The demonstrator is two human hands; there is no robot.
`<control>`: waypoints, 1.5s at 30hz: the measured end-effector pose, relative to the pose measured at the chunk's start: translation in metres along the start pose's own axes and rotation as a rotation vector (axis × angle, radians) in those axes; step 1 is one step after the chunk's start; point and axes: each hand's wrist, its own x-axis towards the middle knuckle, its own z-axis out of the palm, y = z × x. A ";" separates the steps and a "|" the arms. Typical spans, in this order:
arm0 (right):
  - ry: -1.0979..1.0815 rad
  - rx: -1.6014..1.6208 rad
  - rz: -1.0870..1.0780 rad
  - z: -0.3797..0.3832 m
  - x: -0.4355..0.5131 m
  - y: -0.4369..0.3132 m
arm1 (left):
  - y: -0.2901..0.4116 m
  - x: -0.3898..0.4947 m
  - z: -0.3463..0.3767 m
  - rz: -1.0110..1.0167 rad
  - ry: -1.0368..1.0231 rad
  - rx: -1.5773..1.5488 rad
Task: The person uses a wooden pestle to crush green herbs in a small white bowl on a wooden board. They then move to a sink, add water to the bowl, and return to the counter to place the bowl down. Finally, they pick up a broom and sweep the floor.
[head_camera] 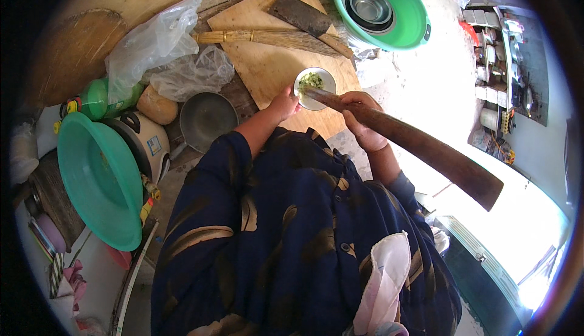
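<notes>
My left hand [284,104] grips the near left side of a small white bowl [330,79]. Chopped green and pale food [311,80], probably scallion or garlic, lies inside it. In my right hand [367,130] is a long dark wooden tool [424,146], perhaps a pestle. Its narrow end reaches into the bowl and meets the chopped food; the broader end slants back to the right. The bowl is over the near part of a wooden cutting board [255,78]. Whether it rests on the board, I cannot tell.
Across the board's far part lie a cleaver [299,16] and a straw brush [278,37]. A green basin [413,14] holding metal bowls stands at the far right. To the left are a frying pan [209,121], plastic bags [157,39], a rice cooker [148,137] and another green basin [98,185].
</notes>
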 end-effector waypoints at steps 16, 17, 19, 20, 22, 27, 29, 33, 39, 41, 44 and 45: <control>0.099 0.056 -0.009 -0.002 0.005 0.004 | 0.005 -0.004 0.002 0.007 0.046 0.037; 0.112 0.065 -0.027 -0.001 0.005 0.002 | 0.005 -0.004 0.002 -0.007 0.047 0.054; 0.107 0.057 -0.039 0.001 0.008 -0.001 | 0.005 -0.003 0.002 -0.015 0.044 0.077; 0.089 0.041 -0.030 0.001 0.008 -0.002 | 0.004 -0.002 0.001 -0.013 0.038 0.084; 0.016 -0.018 0.023 0.001 0.008 -0.005 | 0.004 0.000 0.000 -0.014 0.030 0.079; 0.082 0.070 -0.029 -0.002 0.002 -0.006 | 0.002 -0.001 0.002 -0.060 0.050 -0.014; 0.130 0.150 -0.117 -0.001 0.002 -0.006 | 0.001 -0.002 0.003 -0.027 0.045 0.038; -0.031 -0.006 -0.001 0.003 0.007 -0.006 | -0.002 0.002 0.000 0.002 0.014 0.019; 0.159 0.247 -0.049 -0.011 0.000 -0.009 | -0.002 0.004 0.000 -0.089 0.054 -0.047; 0.127 0.211 0.026 -0.008 0.000 -0.004 | 0.000 0.000 0.001 -0.019 0.037 0.017; 0.037 0.085 0.082 -0.002 -0.001 0.004 | 0.005 -0.005 0.001 -0.015 0.005 0.023; 0.054 0.057 0.083 0.001 -0.001 0.006 | 0.007 -0.005 0.001 -0.012 0.000 -0.003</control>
